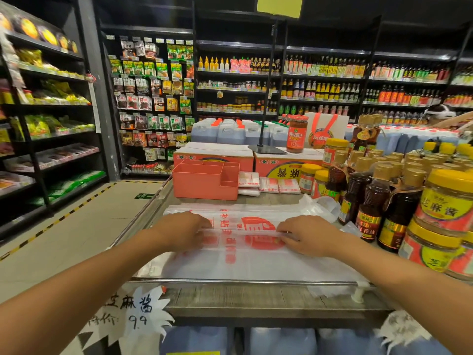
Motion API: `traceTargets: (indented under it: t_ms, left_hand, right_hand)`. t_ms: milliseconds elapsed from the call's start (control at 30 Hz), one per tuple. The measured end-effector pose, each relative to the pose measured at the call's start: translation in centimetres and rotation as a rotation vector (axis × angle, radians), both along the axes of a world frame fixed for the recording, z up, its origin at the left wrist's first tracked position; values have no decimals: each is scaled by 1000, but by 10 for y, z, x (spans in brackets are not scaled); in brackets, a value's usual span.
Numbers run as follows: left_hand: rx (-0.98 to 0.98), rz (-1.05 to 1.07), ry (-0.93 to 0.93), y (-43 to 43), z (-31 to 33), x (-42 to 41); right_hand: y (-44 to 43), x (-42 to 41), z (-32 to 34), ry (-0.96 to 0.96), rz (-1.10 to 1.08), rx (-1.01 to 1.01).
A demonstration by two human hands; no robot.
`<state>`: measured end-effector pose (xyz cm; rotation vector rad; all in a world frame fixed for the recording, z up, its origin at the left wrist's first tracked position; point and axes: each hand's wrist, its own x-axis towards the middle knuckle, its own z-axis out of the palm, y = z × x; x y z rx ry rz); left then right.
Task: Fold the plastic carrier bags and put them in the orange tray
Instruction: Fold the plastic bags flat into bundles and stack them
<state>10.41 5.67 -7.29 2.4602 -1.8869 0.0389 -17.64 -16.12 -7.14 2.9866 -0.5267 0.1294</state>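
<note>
The left hand (184, 231) and the right hand (307, 237) lie well apart on one plastic carrier bag (245, 262). Each is knuckles up, with fingers curled onto a raised crease that runs across the bag between them. Both seem to pinch that crease, though the fingertips are partly hidden.

The bag is spread flat along the near edge of the table (256, 301), its near side reaching the metal rail there.

At the table's far left corner stands the orange tray (199, 185). What shows of its compartments holds no bags. Just beside its right wall lie a few folded bags (268, 184), small flat packets resting on the table, not in the tray.

I judge the task to be in its middle: some bags are folded, this one is at an early fold, and none has been put away yet.

The bag in hand is thin, translucent white film with red lettering and a round red logo. It is smooth in the middle, and its handles are crumpled toward the right, near the dark sauce bottles (368, 201).
</note>
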Motion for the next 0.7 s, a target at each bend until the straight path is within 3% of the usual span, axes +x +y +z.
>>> traceTargets:
  t_ms: [233,700]
  left_hand:
    - [39,-28,35,23,16,-12]
    - [-122,38,35,21,34,-7]
  right_hand:
    - [14,-14,11,0,27,18]
    - [7,9,32,-160,-66,165]
